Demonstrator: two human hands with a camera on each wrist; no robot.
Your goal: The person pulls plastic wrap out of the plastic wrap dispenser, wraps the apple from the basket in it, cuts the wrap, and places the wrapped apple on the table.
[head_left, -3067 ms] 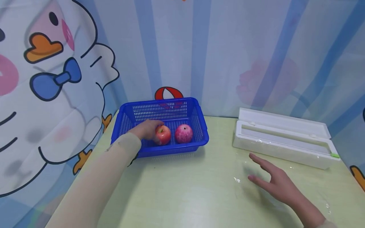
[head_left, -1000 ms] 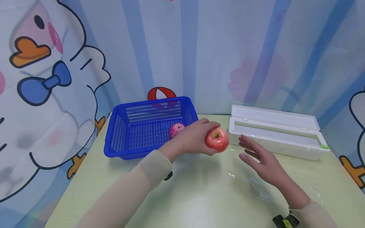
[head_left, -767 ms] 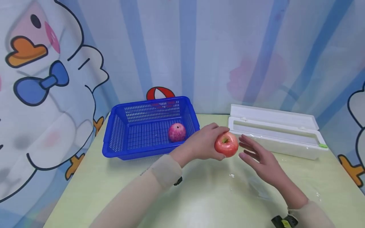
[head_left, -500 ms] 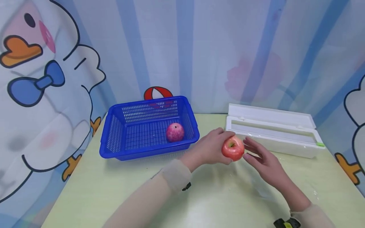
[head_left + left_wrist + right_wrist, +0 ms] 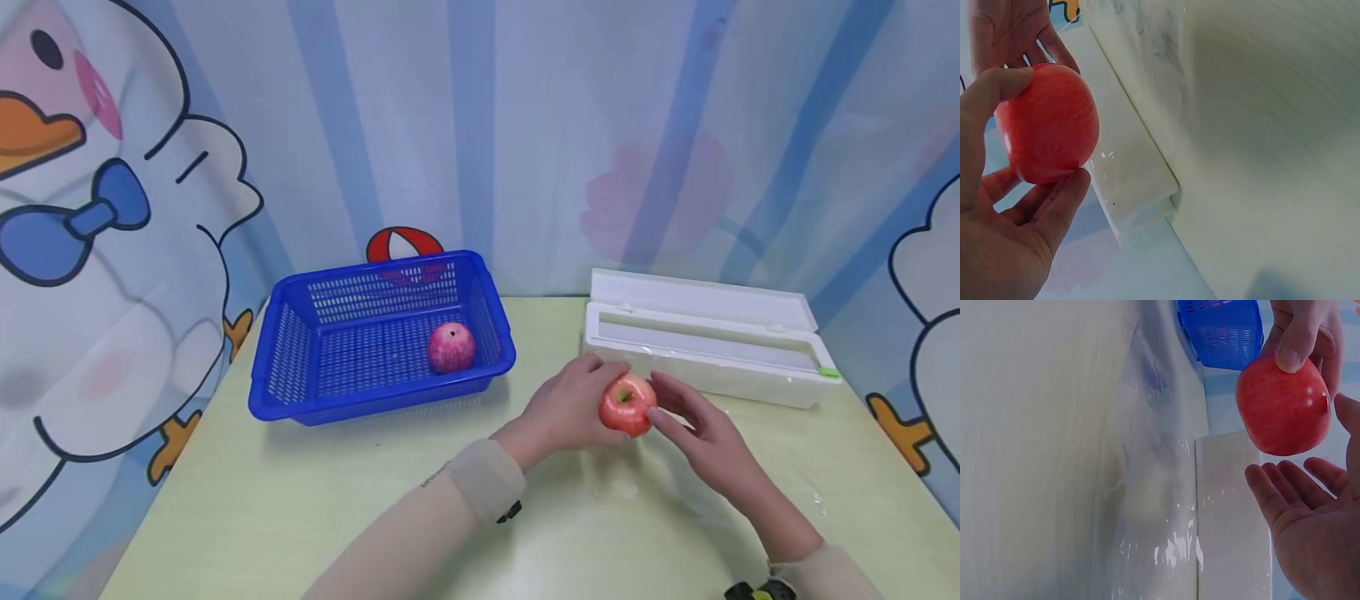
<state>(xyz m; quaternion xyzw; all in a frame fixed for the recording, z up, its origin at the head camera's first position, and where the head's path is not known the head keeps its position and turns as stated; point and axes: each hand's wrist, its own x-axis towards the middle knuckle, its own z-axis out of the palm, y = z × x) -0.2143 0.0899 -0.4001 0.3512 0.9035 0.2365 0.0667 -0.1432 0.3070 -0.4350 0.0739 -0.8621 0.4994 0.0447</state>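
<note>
My left hand (image 5: pixel 573 408) grips a red apple (image 5: pixel 627 406) above the table, stem side toward the head camera. In the left wrist view the thumb and fingers press opposite sides of the apple (image 5: pixel 1050 125). On the apple's other side, my right hand (image 5: pixel 708 442) has its fingers loosely spread. In the head view its thumb tip overlaps the apple's edge; in the right wrist view the fingers (image 5: pixel 1297 487) lie close beside the apple (image 5: pixel 1285 409) without closing round it. Clear plastic film (image 5: pixel 1154 506) lies wrinkled on the table below.
A blue slotted basket (image 5: pixel 375 400) at the back left holds a pink-purple round fruit (image 5: pixel 451 347). Behind the hands stands a long white box (image 5: pixel 712 371) with its lid raised and a green piece (image 5: pixel 828 372) at its right end. A printed curtain (image 5: pixel 525 125) hangs behind.
My left hand has lifted the apple out of the basket and carried it right, up to my right hand. The pink-purple fruit stays in the basket. The head view has shifted slightly.
</note>
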